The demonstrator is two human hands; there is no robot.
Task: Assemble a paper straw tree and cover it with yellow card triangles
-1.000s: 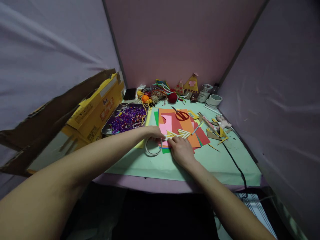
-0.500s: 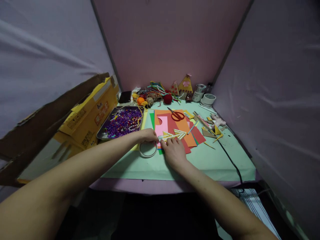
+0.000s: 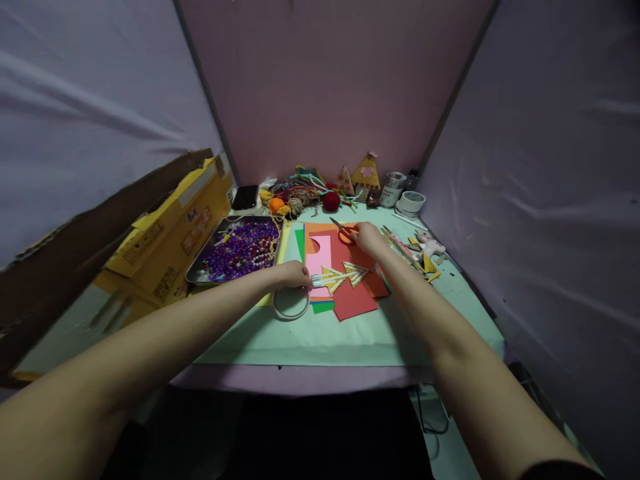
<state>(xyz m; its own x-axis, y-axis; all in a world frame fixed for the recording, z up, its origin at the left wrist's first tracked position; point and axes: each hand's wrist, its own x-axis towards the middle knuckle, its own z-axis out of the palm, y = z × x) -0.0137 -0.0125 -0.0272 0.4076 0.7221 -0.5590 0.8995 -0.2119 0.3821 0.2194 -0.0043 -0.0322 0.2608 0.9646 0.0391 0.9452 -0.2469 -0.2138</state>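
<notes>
Right hand (image 3: 367,239) has left the one arrow cutout (image 3: 345,275) for the one pair of orange scissors (image 3: 344,232), fingers curled over the handles, though I cannot tell if they grip. Left hand (image 3: 294,273) stays, fingertips pinched together on the cutout's tail. One tape ring (image 3: 291,305) lies just nearer than those fingertips, one bead tray (image 3: 205,253) off to their left.

The near strip of the bench (image 3: 320,340) lies bare and open to a reach from the front, up to the tape ring (image 3: 291,305). Tray (image 3: 235,243) and box (image 3: 165,227) block the left, yarn (image 3: 293,200) and cups (image 3: 410,200) line the back, and scraps (image 3: 423,257) crowd the right. Cloth walls (image 3: 330,87) close three sides.
</notes>
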